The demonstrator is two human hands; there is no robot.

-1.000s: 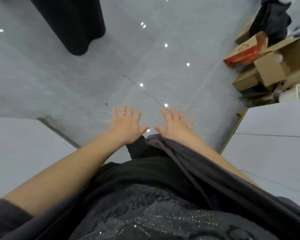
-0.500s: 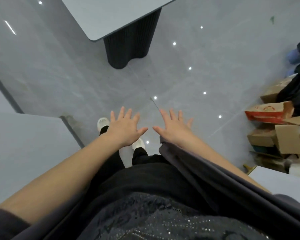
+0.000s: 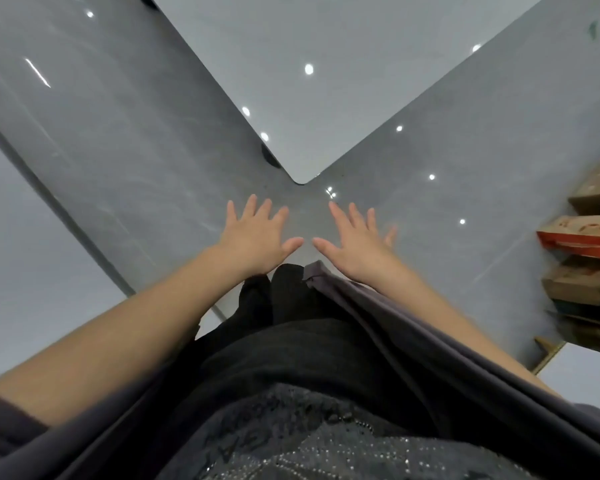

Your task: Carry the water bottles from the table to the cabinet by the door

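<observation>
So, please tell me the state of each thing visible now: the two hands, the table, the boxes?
Left hand: open, fingers spread, holding nothing.
Right hand: open, fingers spread, holding nothing.
Table: corner points toward the person; the part in view carries no bottle.
Cardboard boxes: piled on the floor at the right; the red-and-white one lies on top of another.

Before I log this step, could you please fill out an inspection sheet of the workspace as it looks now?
Surface: pale grey table, only its corner in view, bare where visible.
Job's things: nothing seen; no water bottles or cabinet in view.
Clutter: cardboard boxes stacked on the floor at right.
Hands: left hand and right hand open, fingers spread, holding nothing.
Cables: nothing seen.
Surroundings: glossy grey tile floor reflecting ceiling lights.
</observation>
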